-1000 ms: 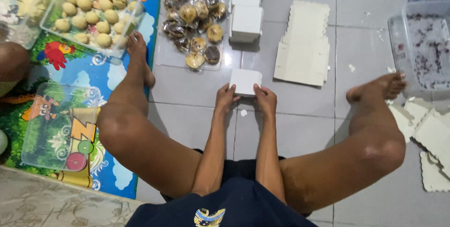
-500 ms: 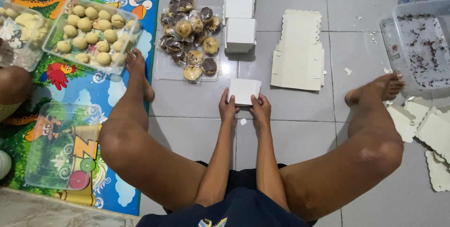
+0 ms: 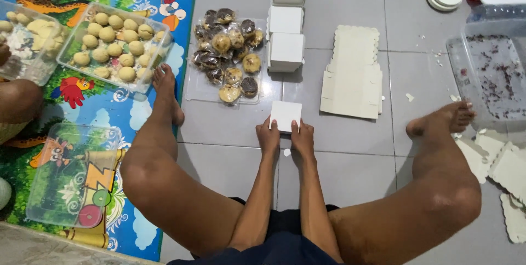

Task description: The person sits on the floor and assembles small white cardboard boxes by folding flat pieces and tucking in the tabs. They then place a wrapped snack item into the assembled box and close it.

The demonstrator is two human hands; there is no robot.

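Note:
Both my hands rest on a small white cardboard box (image 3: 286, 115) that sits on the grey tiled floor between my spread legs. My left hand (image 3: 268, 135) holds its near left edge and my right hand (image 3: 302, 137) holds its near right edge. Beyond it stand three closed white boxes (image 3: 287, 51) in a row. A stack of flat white box blanks (image 3: 353, 73) lies to the right of them. A clear tray of wrapped brown and pale pastries (image 3: 229, 57) lies to the left.
A clear tub of pale round pastries (image 3: 112, 46) sits on a colourful play mat (image 3: 109, 117), with an empty clear tub (image 3: 71, 174) nearer. A crumb-strewn clear tub (image 3: 493, 73) is at right, loose blanks (image 3: 507, 172) by my right foot. Another person's leg (image 3: 16, 101) shows at left.
The view has shifted slightly; my hands and the small white box stay in the same place on the floor.

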